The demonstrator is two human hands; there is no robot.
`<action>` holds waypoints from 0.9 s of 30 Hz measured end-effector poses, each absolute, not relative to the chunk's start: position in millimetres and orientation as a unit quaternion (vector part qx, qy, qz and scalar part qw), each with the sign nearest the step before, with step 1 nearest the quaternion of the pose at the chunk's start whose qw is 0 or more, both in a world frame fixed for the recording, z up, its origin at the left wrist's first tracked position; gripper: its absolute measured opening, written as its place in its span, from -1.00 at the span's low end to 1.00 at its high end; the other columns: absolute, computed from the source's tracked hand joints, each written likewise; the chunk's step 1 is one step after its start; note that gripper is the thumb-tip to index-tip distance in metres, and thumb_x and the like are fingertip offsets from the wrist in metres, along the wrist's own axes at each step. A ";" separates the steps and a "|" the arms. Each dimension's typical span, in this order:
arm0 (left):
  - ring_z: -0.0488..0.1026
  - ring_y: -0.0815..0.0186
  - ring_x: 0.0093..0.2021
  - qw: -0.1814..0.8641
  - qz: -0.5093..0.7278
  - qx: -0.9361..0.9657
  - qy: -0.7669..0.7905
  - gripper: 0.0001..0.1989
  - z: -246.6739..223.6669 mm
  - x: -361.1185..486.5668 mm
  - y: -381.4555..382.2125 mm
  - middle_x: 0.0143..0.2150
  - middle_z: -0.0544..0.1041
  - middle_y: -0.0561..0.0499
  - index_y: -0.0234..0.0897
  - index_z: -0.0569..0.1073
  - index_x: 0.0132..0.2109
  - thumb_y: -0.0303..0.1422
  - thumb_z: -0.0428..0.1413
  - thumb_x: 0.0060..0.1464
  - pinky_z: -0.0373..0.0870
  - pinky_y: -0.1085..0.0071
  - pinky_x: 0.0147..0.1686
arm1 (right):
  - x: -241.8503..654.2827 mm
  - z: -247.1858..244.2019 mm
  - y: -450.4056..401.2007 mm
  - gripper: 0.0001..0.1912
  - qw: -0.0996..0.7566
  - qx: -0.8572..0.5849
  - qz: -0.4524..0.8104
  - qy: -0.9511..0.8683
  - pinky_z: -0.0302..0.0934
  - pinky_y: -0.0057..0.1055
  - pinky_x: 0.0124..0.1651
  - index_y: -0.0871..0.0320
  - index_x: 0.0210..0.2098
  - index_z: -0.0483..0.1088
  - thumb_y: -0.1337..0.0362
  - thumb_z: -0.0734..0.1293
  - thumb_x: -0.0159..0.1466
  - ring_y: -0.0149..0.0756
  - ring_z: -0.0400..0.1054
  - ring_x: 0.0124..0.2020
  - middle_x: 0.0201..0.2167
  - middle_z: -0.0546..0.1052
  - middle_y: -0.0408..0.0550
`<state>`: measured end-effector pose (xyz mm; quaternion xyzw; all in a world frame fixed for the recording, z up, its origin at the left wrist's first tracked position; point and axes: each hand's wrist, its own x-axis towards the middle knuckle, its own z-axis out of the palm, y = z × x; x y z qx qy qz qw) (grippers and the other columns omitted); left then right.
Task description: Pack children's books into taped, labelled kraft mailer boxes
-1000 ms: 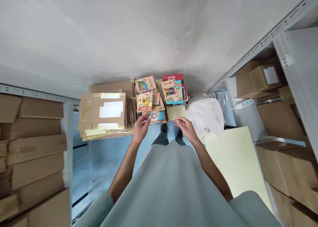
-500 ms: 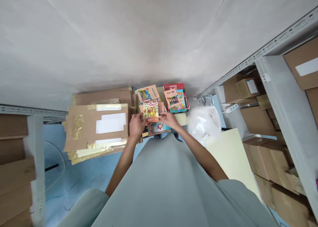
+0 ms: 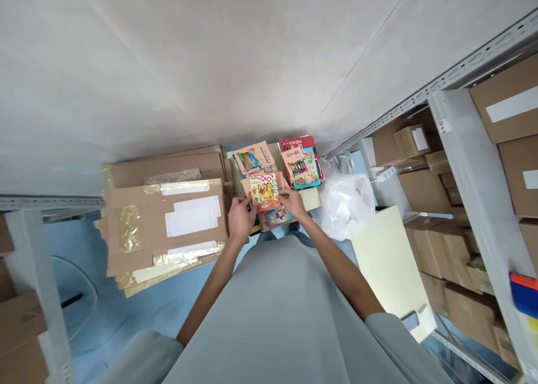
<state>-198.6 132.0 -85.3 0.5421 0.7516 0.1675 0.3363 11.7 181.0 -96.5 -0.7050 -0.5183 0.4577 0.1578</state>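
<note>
A small booklet [image 3: 264, 191] with a yellow and red cartoon cover lies between my two hands, above other books. My left hand [image 3: 242, 217] grips its left edge, fingers curled. On the opposite edge, my right hand [image 3: 293, 202] pinches the booklet between thumb and fingers. A blue-covered book [image 3: 278, 216] shows just below it. Behind are pink-bordered booklets [image 3: 254, 157] in a loose pile. To the right, another pink booklet [image 3: 297, 165] rests on a blue picture book [image 3: 311, 171] and a red book [image 3: 296, 142].
Flattened cardboard boxes [image 3: 147, 221] with tape and white labels are stacked at the left. A clear plastic bag [image 3: 347, 202] sits right of the books, beside a pale yellow tabletop [image 3: 380, 260] bearing a phone [image 3: 410, 320]. Metal shelves [image 3: 471, 160] with cartons stand at the right; a wall rises behind.
The view has shifted a little, bringing the phone on the tabletop into sight. Both hands still hold the booklet over the pile.
</note>
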 end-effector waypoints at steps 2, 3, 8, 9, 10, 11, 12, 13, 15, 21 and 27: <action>0.65 -0.02 0.09 0.345 0.164 0.541 0.749 -0.62 -83.0 -194.1 128.8 0.11 0.57 -0.21 -0.25 0.71 0.20 -0.24 0.19 0.37 0.61 0.16 0.14 | 15.1 -96.9 176.2 -0.85 0.177 -0.713 0.472 -0.487 0.53 -0.22 0.15 0.11 -0.16 0.72 0.20 0.51 0.33 -0.07 0.70 -0.01 -0.07 0.79 0.04; 0.65 -0.02 0.10 0.350 0.166 0.542 0.746 -0.62 -81.7 -191.6 127.2 0.11 0.57 -0.20 -0.24 0.71 0.21 -0.25 0.19 0.37 0.61 0.17 0.13 | 17.3 -96.9 173.2 -0.85 0.190 -0.715 0.480 -0.472 0.53 -0.24 0.13 0.11 -0.17 0.70 0.20 0.51 0.32 -0.09 0.70 -0.03 -0.09 0.79 0.03; 0.64 -0.03 0.10 0.381 0.196 0.553 0.715 -0.63 -76.1 -174.6 119.2 0.04 0.58 -0.19 -0.20 0.73 0.18 -0.23 0.20 0.34 0.62 0.15 0.10 | 38.3 -89.4 149.8 -0.77 0.273 -0.707 0.520 -0.394 0.55 -0.25 0.04 0.12 -0.24 0.64 0.09 0.53 0.24 -0.11 0.68 -0.09 -0.20 0.77 0.01; 0.64 -0.03 0.09 0.392 0.210 0.553 0.704 -0.63 -75.5 -170.1 118.5 0.04 0.59 -0.19 -0.20 0.73 0.17 -0.22 0.21 0.34 0.62 0.14 0.10 | 45.1 -85.6 143.0 -0.73 0.289 -0.704 0.525 -0.380 0.55 -0.25 0.02 0.12 -0.25 0.63 0.05 0.54 0.23 -0.11 0.67 -0.11 -0.21 0.76 0.01; 0.64 -0.02 0.07 0.406 0.226 0.553 0.692 -0.63 -75.0 -164.9 118.4 0.04 0.61 -0.19 -0.20 0.73 0.16 -0.20 0.21 0.34 0.62 0.13 0.10 | 53.1 -80.8 135.5 -0.68 0.305 -0.701 0.529 -0.369 0.55 -0.24 -0.01 0.12 -0.24 0.62 -0.01 0.55 0.21 -0.11 0.65 -0.12 -0.21 0.75 0.01; 0.65 -0.01 0.05 0.424 0.242 0.549 0.678 -0.63 -74.4 -158.9 119.2 0.04 0.63 -0.20 -0.20 0.73 0.16 -0.17 0.21 0.35 0.62 0.13 0.09 | 62.3 -75.0 127.3 -0.63 0.321 -0.696 0.532 -0.360 0.54 -0.24 -0.03 0.12 -0.24 0.62 -0.06 0.56 0.19 -0.12 0.64 -0.13 -0.21 0.75 0.02; 0.65 0.01 0.02 0.445 0.257 0.543 0.664 -0.61 -73.5 -151.8 120.7 0.05 0.66 -0.19 -0.20 0.72 0.16 -0.12 0.22 0.35 0.62 0.13 0.08 | 72.5 -68.4 118.6 -0.58 0.337 -0.692 0.532 -0.354 0.54 -0.25 -0.05 0.12 -0.23 0.61 -0.11 0.56 0.18 -0.13 0.63 -0.15 -0.21 0.74 0.02; 0.65 0.03 -0.02 0.469 0.268 0.536 0.649 -0.57 -72.1 -143.5 122.9 0.05 0.69 -0.19 -0.20 0.71 0.16 -0.05 0.23 0.34 0.62 0.14 0.05 | 83.7 -61.2 109.5 -0.54 0.352 -0.688 0.530 -0.348 0.53 -0.25 -0.07 0.11 -0.22 0.61 -0.15 0.57 0.16 -0.14 0.61 -0.16 -0.22 0.73 0.02; 0.65 0.06 -0.10 0.523 0.276 0.523 0.614 -0.44 -66.5 -122.7 128.8 0.04 0.74 -0.19 -0.23 0.70 0.15 0.10 0.28 0.26 0.63 0.16 -0.03 | 108.7 -45.4 90.3 -0.47 0.383 -0.686 0.520 -0.336 0.51 -0.26 -0.09 0.11 -0.21 0.61 -0.21 0.58 0.13 -0.16 0.59 -0.18 -0.22 0.72 0.01; 0.68 0.00 -0.11 0.649 0.232 0.548 0.474 -0.32 -29.9 -24.3 132.0 -0.14 0.76 -0.19 -0.24 0.75 -0.09 0.30 0.37 0.03 0.63 0.18 -0.08 | 196.6 -1.9 23.0 -0.44 0.497 -0.676 0.476 -0.264 0.39 -0.33 -0.23 0.09 -0.23 0.62 -0.25 0.62 0.10 -0.26 0.47 -0.29 -0.27 0.67 -0.06; 0.67 0.07 -0.15 0.679 0.173 0.581 0.415 -0.35 -4.7 112.9 90.5 -0.20 0.75 -0.13 -0.24 0.74 -0.10 0.27 0.42 -0.01 0.63 0.23 -0.13 | 296.8 16.1 -68.2 -0.43 0.591 -0.669 0.415 -0.176 0.28 -0.36 -0.33 0.08 -0.25 0.62 -0.27 0.65 0.09 -0.30 0.40 -0.34 -0.29 0.65 -0.06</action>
